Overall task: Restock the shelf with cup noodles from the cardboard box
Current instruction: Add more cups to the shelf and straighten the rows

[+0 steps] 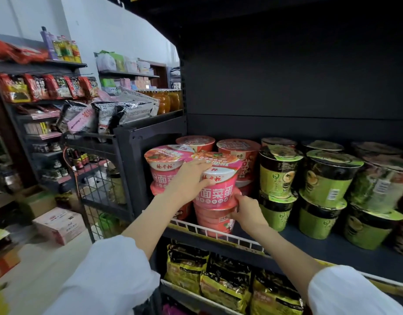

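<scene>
A pink cup noodle [221,185] sits on top of another pink cup [213,220] at the front of the dark shelf [345,251]. My left hand [189,180] grips the upper cup's left side, fingers over its lid. My right hand [248,211] pinches the seam between the two stacked cups at their right. More pink cups [164,164] stand to the left and behind. No cardboard box of cups lies within reach of my hands.
Green cup noodles [327,178] stacked two high fill the shelf to the right. A white wire rail [218,235] runs along the shelf front. Yellow-black packets [225,280] lie on the shelf below. Boxes [59,223] sit on the floor at left, beside a wire rack [98,183].
</scene>
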Demonstrator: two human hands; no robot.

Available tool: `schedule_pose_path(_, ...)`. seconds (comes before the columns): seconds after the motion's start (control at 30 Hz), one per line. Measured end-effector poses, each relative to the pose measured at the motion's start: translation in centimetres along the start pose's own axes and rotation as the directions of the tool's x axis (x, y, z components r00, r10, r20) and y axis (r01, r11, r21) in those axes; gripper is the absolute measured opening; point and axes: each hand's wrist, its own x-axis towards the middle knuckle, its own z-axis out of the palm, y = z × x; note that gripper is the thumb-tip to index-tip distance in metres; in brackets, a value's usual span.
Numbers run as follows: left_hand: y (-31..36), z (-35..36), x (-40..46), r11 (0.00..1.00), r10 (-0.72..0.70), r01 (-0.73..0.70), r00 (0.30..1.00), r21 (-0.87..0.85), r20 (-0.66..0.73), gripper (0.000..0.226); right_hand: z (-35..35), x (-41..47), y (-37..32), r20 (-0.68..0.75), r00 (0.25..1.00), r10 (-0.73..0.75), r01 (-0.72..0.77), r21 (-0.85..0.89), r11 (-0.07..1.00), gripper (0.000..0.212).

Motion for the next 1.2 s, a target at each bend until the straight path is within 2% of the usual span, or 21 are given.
schedule_pose_path(0.23, 0.9, 0.5, 0.0, 1.0, -0.006, 0.006, 1.0, 0.002, -0.022, 0.056, -3.0, 0.3, 1.1, 0.031, 0.972, -0.234, 0.233, -0.279, 0.932, 0.037)
schedule_pose_path(0.37, 1.7, 0.8, 0.4, 1.0, 0.013, -0.012, 1.0, 0.014, -0.012, 0.056, -2.5, -1.1, 1.6, -0.052, 0.943, -0.329, 0.294, -0.331, 0.897, 0.037)
schedule_pose_path(0.47, 2.0, 0.7, 0.5, 0.998, 0.006, -0.005, 1.0, 0.062, -0.013, 0.057, -2.5, -1.2, 2.4, -0.087, 0.959, -0.27, 0.263, -0.089, 0.961, 0.03)
schedule_pose_path(0.53, 2.1, 0.5, 0.4, 0.996, -0.003, 0.005, 1.0, 0.09, -0.024, 0.057, -2.6, -0.9, 2.8, -0.064, 0.96, -0.273, 0.271, -0.035, 0.962, 0.025)
schedule_pose_path(0.67, 2.7, 0.3, 0.4, 0.987, -0.006, 0.012, 0.999, 0.157, -0.04, 0.057, -2.1, -1.1, 2.8, -0.138, 0.938, -0.319, 0.298, -0.156, 0.942, 0.028)
schedule_pose_path(0.73, 2.9, 0.2, 0.4, 0.981, -0.001, 0.012, 0.998, 0.191, -0.058, 0.055, -1.1, -1.4, 1.9, -0.194, 0.905, -0.38, 0.325, -0.263, 0.908, 0.027)
schedule_pose_path(0.8, 3.0, 0.2, 0.3, 0.98, -0.009, 0.021, 0.998, 0.196, -0.063, 0.055, -0.1, -1.9, 0.9, -0.23, 0.875, -0.426, 0.353, -0.298, 0.887, 0.028)
schedule_pose_path(0.87, 3.0, 0.2, 0.3, 0.98, -0.015, 0.027, 0.998, 0.195, -0.067, 0.055, -0.3, -2.0, 0.7, -0.213, 0.889, -0.406, 0.355, -0.239, 0.904, 0.029)
schedule_pose_path(1.0, 3.1, 0.0, 0.7, 0.978, -0.006, 0.016, 0.999, 0.206, -0.048, 0.054, -1.8, -1.4, 2.4, -0.089, 0.95, -0.299, 0.288, -0.118, 0.95, 0.036)
schedule_pose_path(1.1, 2.6, -0.4, 1.1, 0.994, -0.016, 0.014, 1.0, 0.106, 0.017, 0.058, -1.7, -1.7, 2.6, -0.148, 0.953, -0.263, 0.237, -0.175, 0.956, 0.037)
schedule_pose_path(1.2, 2.2, -0.8, 1.4, 1.0, -0.009, 0.009, 0.994, 0.006, 0.107, 0.05, -1.5, -1.6, 2.4, -0.22, 0.901, -0.373, 0.277, -0.371, 0.887, 0.035)
